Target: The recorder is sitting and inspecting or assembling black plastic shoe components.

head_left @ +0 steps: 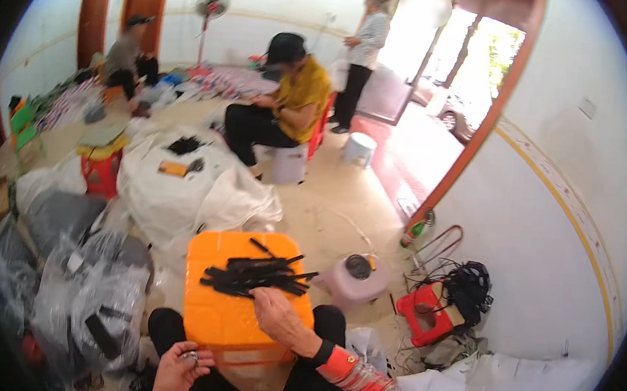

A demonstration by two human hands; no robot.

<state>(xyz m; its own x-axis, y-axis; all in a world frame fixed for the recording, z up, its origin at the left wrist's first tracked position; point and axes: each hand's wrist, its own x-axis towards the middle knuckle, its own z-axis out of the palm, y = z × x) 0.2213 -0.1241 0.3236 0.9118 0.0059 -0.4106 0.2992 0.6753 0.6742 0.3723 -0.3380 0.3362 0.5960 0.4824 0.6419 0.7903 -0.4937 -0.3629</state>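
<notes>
A pile of black strips (253, 273) lies on the upturned orange plastic crate or stool (210, 323) between my knees. My right hand (281, 321) reaches over the orange top from the right. Its fingertips are pinched at the near edge of the pile, on the end of a black strip. My left hand (176, 375) is low, beside the crate's near left corner, with its fingers curled around a small shiny metal piece (189, 355). That piece is too small and partly covered for me to tell its kind.
A pink plastic stool (351, 279) with a dark roll stands right of the crate. Clear plastic bags (88, 296) crowd the left. Ahead lies a white sack (189, 201) with black pieces. A red stool (422, 312) and black cables stand right. Several people are farther back.
</notes>
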